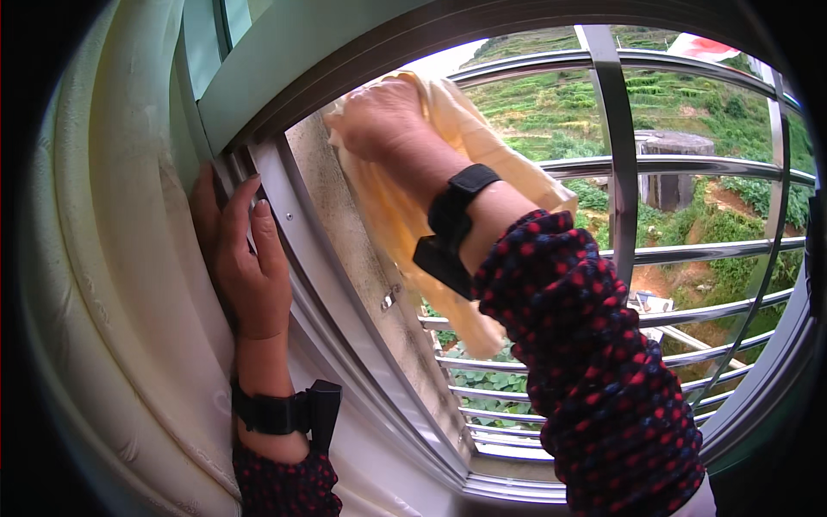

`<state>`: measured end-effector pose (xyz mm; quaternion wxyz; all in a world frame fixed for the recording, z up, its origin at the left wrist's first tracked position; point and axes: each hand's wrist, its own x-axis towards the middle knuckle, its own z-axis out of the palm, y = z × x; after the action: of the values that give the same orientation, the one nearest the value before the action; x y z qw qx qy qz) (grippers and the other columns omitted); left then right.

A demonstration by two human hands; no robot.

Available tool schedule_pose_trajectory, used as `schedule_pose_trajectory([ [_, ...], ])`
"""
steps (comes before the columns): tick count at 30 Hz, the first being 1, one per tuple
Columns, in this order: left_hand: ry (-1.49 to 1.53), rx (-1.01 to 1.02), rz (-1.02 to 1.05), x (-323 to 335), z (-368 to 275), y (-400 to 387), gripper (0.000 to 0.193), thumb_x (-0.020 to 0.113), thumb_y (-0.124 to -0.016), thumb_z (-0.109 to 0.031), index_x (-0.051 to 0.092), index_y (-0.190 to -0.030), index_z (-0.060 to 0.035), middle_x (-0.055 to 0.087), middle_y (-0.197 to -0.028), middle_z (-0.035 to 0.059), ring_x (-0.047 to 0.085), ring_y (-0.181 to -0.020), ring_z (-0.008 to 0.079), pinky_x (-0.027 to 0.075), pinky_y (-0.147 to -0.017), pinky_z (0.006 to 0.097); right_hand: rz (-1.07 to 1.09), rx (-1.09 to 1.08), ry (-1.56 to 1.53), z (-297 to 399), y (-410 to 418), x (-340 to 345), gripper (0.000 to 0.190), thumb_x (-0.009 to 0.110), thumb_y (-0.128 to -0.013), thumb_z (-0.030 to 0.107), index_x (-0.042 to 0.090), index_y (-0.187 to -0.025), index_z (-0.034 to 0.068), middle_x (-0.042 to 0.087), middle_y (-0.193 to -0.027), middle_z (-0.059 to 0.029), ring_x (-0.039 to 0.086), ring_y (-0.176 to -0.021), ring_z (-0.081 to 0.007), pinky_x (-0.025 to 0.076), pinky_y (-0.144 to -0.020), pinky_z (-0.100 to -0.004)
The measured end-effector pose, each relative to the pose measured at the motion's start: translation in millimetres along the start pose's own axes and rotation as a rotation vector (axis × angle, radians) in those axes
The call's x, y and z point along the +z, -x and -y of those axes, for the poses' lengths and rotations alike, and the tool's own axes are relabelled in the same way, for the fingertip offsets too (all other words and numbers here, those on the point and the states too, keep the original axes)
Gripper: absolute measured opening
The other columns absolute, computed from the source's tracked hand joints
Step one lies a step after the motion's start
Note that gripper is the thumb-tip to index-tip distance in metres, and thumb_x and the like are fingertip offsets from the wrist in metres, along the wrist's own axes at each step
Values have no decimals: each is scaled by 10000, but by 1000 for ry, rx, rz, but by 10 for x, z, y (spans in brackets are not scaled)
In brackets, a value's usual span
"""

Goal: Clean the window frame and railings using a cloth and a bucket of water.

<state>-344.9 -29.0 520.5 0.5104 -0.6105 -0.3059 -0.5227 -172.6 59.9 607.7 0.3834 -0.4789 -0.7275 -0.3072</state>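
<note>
My right hand reaches through the window opening with its fingers closed on a pale yellow cloth. The cloth hangs in loose folds below and beside the wrist, in front of the outer wall edge and the metal bars. My left hand rests upright against the side of the white window frame, near its upper part. Its fingers are apart, and some of them are partly hidden at the frame's inner edge. Each wrist wears a black strap with a small black device, below dark sleeves with red dots.
Stainless steel security bars cross the outside of the opening. Cream curtains hang at the left. A rough wall reveal carries a small metal bracket. The sliding track runs along the bottom. Beyond lies a green terraced hillside.
</note>
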Motion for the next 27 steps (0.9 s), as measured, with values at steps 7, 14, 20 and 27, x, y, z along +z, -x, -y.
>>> schedule_pose_trajectory([
  [7,-44,30,3,-33,-26,-5,222,456,-954,-105,635,-1055,-21,435,-1348,249,455,-1209,352,376,-984,387,-123,290,-626,588,-638,572,622,592,-791,230,410,-1288,-96,510,-1241,-222,482,-1187,-358,351,-1020,-423],
  [14,-67,14,-10,-68,-67,-15,224,452,-962,-106,643,-1031,-12,430,-1365,224,468,-1212,307,389,-974,355,-271,228,-553,445,-901,356,507,580,-812,196,503,-1229,-80,562,-1183,-202,534,-1125,-353,411,-952,-440],
  [20,-46,-38,5,-84,-16,5,241,441,-970,-116,632,-1031,17,422,-1373,223,465,-1215,298,378,-985,358,-173,260,-320,396,-697,240,480,572,-819,189,522,-1219,-72,570,-1180,-194,544,-1115,-344,420,-935,-444],
  [27,-20,-53,13,-34,-78,-11,249,428,-976,-113,621,-1045,28,408,-1385,230,454,-1227,301,368,-1003,354,-255,278,-268,578,-916,598,432,556,-837,218,581,-1212,4,571,-1217,-171,545,-1122,-300,423,-909,-446],
])
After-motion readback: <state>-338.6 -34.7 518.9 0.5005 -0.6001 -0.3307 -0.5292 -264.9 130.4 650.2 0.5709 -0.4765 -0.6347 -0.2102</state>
